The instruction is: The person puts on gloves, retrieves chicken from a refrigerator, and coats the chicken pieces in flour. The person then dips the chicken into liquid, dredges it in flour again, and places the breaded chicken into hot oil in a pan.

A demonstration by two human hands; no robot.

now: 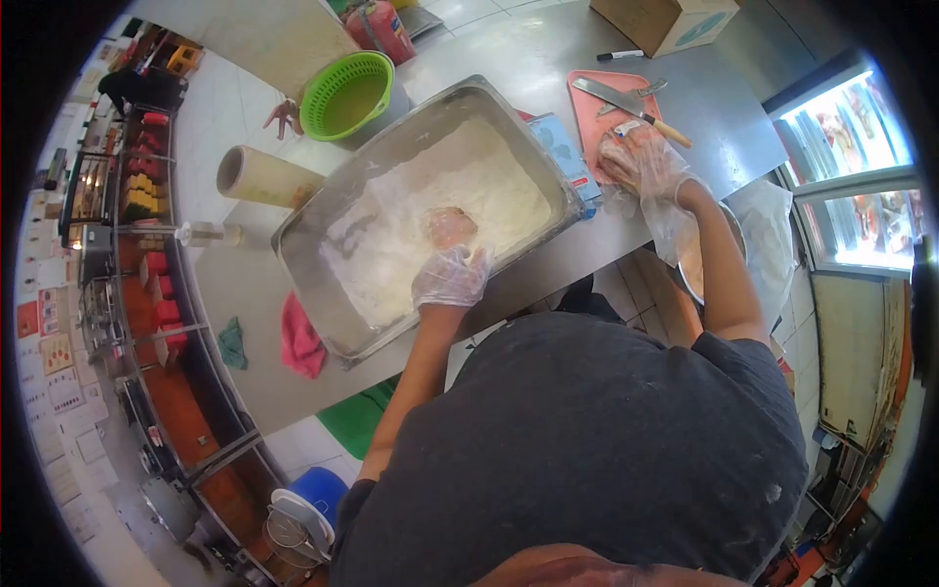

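Observation:
My left hand (452, 278), in a clear plastic glove, is down in the white flour (381, 235) of a large metal pan (290, 256). Right in front of its fingers, a pinkish piece of raw meat (450, 227) lies partly coated in flour. Those fingers are partly hidden, so their grip does not show. My right hand (653, 168), also gloved, is closed around another piece of raw meat (616, 157) at the near end of a pink cutting board (585, 110). A wooden-handled knife (636, 110) lies across this board, beside a second metal tool (653, 88).
A green colander (311, 103) sits in a bucket behind the pan. Left of the pan are a paper roll (264, 177), a pink cloth (301, 338) and a green cloth (232, 344). A metal bowl (736, 227) is under my right forearm. A person's hand (285, 118) shows beyond the table.

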